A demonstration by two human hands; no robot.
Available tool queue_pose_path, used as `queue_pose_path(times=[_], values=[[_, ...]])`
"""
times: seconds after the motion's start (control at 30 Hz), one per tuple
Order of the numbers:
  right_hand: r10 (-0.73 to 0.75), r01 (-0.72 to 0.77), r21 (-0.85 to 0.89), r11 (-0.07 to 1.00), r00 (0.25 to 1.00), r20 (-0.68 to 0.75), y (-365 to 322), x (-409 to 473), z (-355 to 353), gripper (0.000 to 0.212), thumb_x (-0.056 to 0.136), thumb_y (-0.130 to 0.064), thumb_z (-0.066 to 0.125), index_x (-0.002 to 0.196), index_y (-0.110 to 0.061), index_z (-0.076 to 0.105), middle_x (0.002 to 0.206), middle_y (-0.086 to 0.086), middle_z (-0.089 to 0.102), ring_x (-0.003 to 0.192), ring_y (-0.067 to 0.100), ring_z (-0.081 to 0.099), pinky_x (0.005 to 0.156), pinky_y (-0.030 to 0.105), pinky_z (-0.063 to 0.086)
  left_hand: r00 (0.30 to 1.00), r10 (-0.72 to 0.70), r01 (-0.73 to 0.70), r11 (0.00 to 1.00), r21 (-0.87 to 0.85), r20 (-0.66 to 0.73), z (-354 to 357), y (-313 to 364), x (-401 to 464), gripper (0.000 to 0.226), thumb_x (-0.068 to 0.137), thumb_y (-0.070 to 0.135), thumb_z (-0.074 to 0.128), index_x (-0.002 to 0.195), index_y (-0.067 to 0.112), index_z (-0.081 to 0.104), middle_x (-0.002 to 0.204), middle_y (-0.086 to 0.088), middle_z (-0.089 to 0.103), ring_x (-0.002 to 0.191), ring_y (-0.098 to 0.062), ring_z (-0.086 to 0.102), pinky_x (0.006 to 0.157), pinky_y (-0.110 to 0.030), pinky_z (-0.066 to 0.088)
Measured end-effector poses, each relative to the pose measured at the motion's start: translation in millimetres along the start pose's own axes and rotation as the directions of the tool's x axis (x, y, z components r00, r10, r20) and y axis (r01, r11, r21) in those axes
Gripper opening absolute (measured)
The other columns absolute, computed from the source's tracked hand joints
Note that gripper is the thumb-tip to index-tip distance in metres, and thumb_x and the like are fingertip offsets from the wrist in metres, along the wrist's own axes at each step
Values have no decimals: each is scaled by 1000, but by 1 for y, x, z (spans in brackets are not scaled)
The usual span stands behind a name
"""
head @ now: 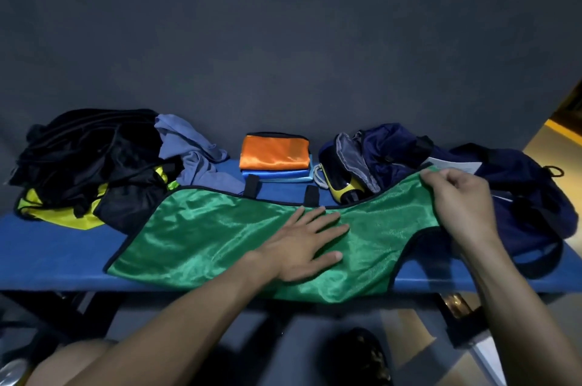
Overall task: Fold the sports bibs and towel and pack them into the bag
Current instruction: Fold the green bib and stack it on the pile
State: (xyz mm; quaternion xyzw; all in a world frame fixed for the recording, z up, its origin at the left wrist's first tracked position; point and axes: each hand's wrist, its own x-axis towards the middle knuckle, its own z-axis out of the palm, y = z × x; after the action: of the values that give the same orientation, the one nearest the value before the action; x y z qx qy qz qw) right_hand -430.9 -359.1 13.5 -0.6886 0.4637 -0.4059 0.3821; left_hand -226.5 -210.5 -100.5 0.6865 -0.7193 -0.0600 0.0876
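Head view, looking down on a blue bench (56, 247) against a dark wall. At the far left sits a heap of black and yellow bibs (85, 165), unfolded and tangled, with a grey-blue towel (192, 155) slumped against its right side. If the green cloth is dragged leftward, I think it could catch that heap and pull it toward the bench edge.

In the middle, far side, a folded stack (275, 157) lies orange on top, blue beneath. Nearer, the green bib (201, 234) is spread flat across the bench, and its near hem hangs over the front edge. The cloth looks slick and shiny, so a fold may well slide open or slip to the floor if the weight comes off it.

The left hand (302, 247) lies flat on the bib's middle, fingers straight and spread, pressing and gripping nothing. That palm is the only anchor, and it sits close to where a crease would probably run.

To the right, the right hand (456, 199) pinches the bib's far right corner, fingers curled around the cloth, lifting it slightly. A narrow pinch on a smooth corner could lose it mid-fold.

Behind that hand the navy bag (519, 193) sags, with a yellow and black object (343, 188) beside its opening; the bag's mouth looks partly collapsed, which may hinder packing.
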Motion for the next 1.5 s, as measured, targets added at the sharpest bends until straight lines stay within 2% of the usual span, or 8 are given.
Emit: queue_pose_path(times=[0.2,0.43,0.57,0.7,0.8,1.1,1.33,1.5], values=[[-98,49,167,985,948,302,-78,-29,68,22,90,-21,72,72,-10,65,61,6,58,55,16,51,53,28,37,929,-134,173,981,85,-346,-43,-51,-61,36,102,44,41,124,23,60,116,1,53,106,-23,54,83,-41,51],[-147,85,145,986,854,499,-141,-66,192,26,86,-13,66,63,-13,57,44,8,53,34,19,51,37,21,39,843,-526,517,850,101,111,-32,-126,-135,68,101,68,12,161,39,1,170,9,-8,156,-21,-10,126,-49,-6],[-111,100,53,994,764,635,-142,-84,252,44,85,-20,58,43,-14,48,45,17,60,44,34,65,53,41,57,849,-483,441,871,-216,-216,-47,-142,-147,51,106,57,24,128,30,60,131,1,60,121,-21,54,101,-43,44],[33,42,-84,996,689,724,-135,-98,305,26,92,-20,60,71,-5,62,54,16,65,49,31,70,49,38,59,558,-829,249,215,-944,-41,-69,-159,-148,51,104,55,41,83,18,69,81,-4,69,72,-16,66,66,-35,57],[230,-188,-159,969,462,857,-127,-108,323,38,101,-31,60,122,-1,52,87,23,71,61,32,74,48,36,59,498,-849,292,-24,-956,173,-65,-178,-146,82,76,88,47,113,20,74,117,-2,73,109,-20,68,101,-42,51],[37,567,-401,720,545,837,-67,-75,230,49,83,-69,66,102,-24,61,87,-6,66,80,14,63,70,35,49,502,-856,542,197,-817,126,-51,-184,-135,72,89,55,69,140,6,54,138,-5,62,118,-21,62,103,-39,49],[68,402,-347,847,566,822,-24,-112,204,55,66,-61,86,99,-25,59,75,-12,50,64,5,47,57,28,32,444,-894,645,365,-672,-59,-51,-175,-128,48,105,48,47,114,4,62,82,-10,61,72,-24,57,67,-40,46],[-118,244,-33,969,578,808,-14,-140,209,25,75,-15,80,92,-23,64,57,-12,54,48,1,45,57,27,37,405,-913,615,310,-725,-47,-57,-176,-123,56,105,48,46,130,-1,58,110,-20,67,101,-39,63,84,-48,51]])
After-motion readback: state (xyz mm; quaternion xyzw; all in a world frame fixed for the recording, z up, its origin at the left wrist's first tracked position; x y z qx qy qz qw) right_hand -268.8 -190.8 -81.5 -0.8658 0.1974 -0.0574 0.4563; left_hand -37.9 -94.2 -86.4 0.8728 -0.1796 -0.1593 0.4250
